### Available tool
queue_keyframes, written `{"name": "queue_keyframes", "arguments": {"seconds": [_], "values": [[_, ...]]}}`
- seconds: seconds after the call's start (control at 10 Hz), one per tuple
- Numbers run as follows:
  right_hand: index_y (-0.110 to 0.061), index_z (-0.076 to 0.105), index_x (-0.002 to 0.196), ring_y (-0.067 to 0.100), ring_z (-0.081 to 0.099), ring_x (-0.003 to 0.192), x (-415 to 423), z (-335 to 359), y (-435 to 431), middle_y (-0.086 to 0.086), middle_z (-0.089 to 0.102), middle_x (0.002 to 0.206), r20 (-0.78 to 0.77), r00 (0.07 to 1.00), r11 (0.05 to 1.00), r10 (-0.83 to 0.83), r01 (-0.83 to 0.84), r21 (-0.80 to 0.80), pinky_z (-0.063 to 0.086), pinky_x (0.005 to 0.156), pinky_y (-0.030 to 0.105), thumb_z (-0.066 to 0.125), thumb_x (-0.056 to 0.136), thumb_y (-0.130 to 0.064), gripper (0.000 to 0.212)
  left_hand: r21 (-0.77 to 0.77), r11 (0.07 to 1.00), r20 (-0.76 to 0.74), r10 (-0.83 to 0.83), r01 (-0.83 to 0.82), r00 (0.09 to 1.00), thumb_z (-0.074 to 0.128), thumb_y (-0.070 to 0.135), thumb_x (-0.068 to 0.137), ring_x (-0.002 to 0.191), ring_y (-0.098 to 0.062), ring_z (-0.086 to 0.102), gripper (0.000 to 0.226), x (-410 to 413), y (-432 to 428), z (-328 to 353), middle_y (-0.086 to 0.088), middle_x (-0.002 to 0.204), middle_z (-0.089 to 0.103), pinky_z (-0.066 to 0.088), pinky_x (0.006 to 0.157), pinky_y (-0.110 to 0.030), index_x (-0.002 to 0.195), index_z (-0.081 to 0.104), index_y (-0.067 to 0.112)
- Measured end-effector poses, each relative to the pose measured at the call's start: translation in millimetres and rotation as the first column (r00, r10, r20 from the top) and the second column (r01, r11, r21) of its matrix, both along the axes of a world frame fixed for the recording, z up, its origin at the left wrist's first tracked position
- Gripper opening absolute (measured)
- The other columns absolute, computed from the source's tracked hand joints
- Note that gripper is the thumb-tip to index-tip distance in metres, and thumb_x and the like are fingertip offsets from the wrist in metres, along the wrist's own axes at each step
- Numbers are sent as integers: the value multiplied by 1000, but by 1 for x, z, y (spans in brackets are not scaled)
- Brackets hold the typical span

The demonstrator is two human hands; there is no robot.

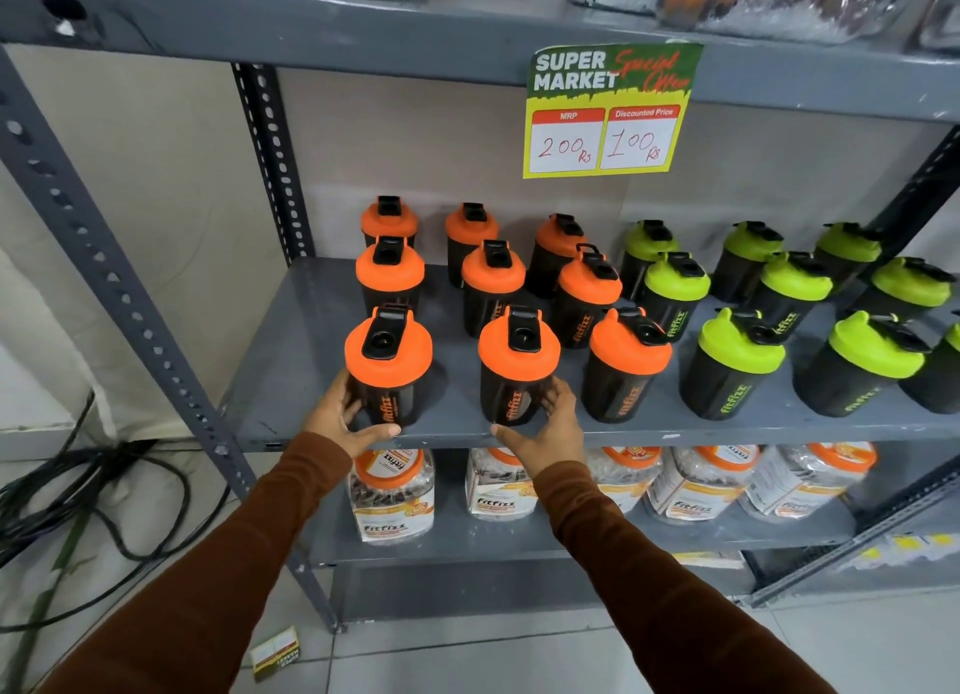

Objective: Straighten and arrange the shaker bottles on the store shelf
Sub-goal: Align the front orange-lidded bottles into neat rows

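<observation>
**Both hands on the front-row orange shakers**

The left hand (345, 423) wraps around the lower body of the front-left orange-lidded shaker bottle (387, 366), fingers curled round its left side and thumb lying along the shelf edge below it. The right hand (545, 423) cups the base of the next orange-lidded shaker bottle (517, 366), fingers on its right side and thumb stretched out along the shelf edge; whether the palm presses firmly against the bottle is hard to tell from this angle. Both bottles stand upright at the front of the grey metal shelf (291, 371), apart from each other, with the black bodies showing orange "Fitfizz" lettering.

A third front-row orange shaker (626, 366) stands just right of the right hand, leaning slightly in the wide-angle view. Behind these, six more orange-lidded shakers (493, 283) stand in two rows. To the right, the green-lidded shakers (732, 366) fill the rest of the shelf in similar rows.

A price sign (610, 111) hangs from the shelf above, reading "Super Market", MRP 200 Rs, discounted price 100 Rs. On the shelf below, clear Fitfizz jars (392, 496) with orange lids stand in a line. Black cables (78, 491) lie on the floor at left, and a small yellow box (275, 652) lies near the rack's foot. Both sleeves are brown.
</observation>
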State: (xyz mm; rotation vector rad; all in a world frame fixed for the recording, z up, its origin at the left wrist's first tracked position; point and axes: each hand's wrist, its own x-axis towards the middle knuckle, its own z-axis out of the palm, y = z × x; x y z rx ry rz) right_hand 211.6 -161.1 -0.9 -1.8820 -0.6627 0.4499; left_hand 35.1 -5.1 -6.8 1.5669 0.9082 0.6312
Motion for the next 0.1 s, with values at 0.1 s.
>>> {"name": "queue_keyframes", "arguments": {"seconds": [0.1], "values": [[-8,25,139,22,38,133,-5,4,-13,11,40,144,-12,999,999,39,-39,-6,31,111,33,81,67,-11,91,36,999,-16,38,-37,999,76,-7,59,135,-30,26,101,-5,-9,-3,-12,149,26,29,108,-46,141,20,14]]}}
